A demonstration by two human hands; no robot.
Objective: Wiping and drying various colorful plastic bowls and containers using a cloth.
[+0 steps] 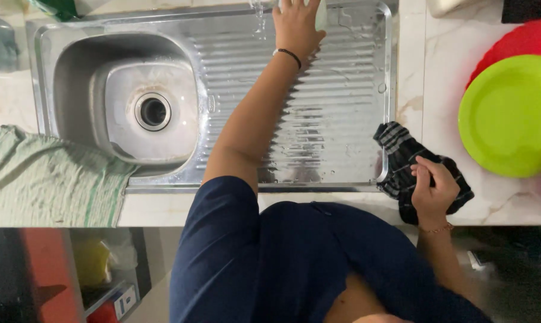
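A: What is the right hand (433,190) holding?

B: A dark striped cloth (402,157). It is crumpled and lies on the marble table (414,78), just beside the right edge of the steel sink (330,119). The fingers (425,177) are curled closed on its near part.

A: And the left hand (295,25)?

B: It reaches to the far edge of the ribbed drainboard, fingers spread open and flat, touching something pale that I cannot tell. A thin water stream (258,15) falls just beside it.

A: What can go wrong?

B: I think the drainboard is wet, so the pressing hand may slip. Also the cloth hangs near the table edge and could drop if the grip loosens.

A: What else is around?

B: A green plate (509,113) on a red plate (521,39) at the right, well apart from the cloth, and a green towel (49,179) over the sink's left corner.
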